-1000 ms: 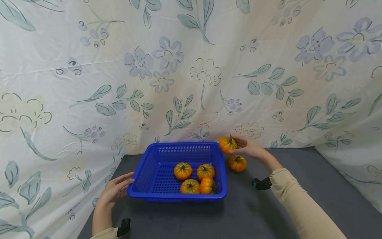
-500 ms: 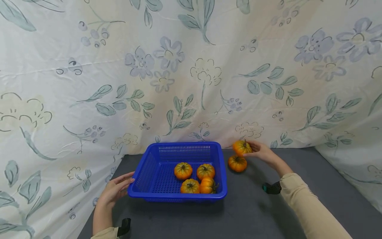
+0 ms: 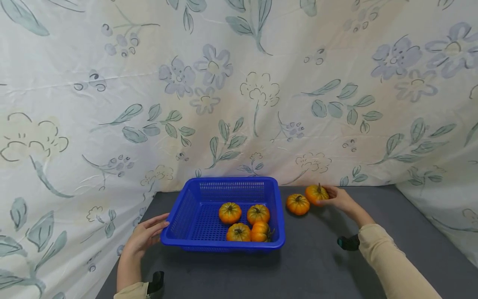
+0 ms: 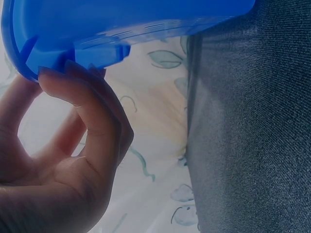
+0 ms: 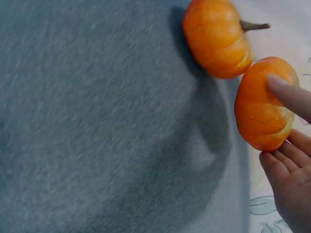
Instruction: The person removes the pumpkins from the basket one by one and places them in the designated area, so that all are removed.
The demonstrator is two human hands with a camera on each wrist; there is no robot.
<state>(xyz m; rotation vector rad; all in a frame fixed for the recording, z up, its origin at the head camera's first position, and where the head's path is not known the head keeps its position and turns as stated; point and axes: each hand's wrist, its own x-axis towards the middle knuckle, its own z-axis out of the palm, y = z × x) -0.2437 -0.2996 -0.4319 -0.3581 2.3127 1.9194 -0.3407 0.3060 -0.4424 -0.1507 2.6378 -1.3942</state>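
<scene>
My right hand (image 3: 341,199) holds a small orange pumpkin (image 3: 315,194) from its right side, with the thumb (image 5: 287,95) on one face and the fingers on the other in the right wrist view. A second small pumpkin (image 3: 298,204) sits on the table just left of it. At the left, my left hand (image 3: 145,236) grips the rim of a blue plastic basket (image 3: 224,244); the left wrist view has its curled fingers (image 4: 92,109) at the rim's underside. Inside the basket's right half lie several more small pumpkins (image 3: 229,213).
A dark grey table (image 3: 310,265) carries the basket and the loose pumpkin. Behind and along both sides hangs a pale cloth (image 3: 239,104) printed with flowers and leaves. The basket's left half shows its bare perforated floor.
My right hand has carried its pumpkin right and down, from beside the basket's back right corner, past the loose pumpkin to its right side. The left hand and basket have stayed put.
</scene>
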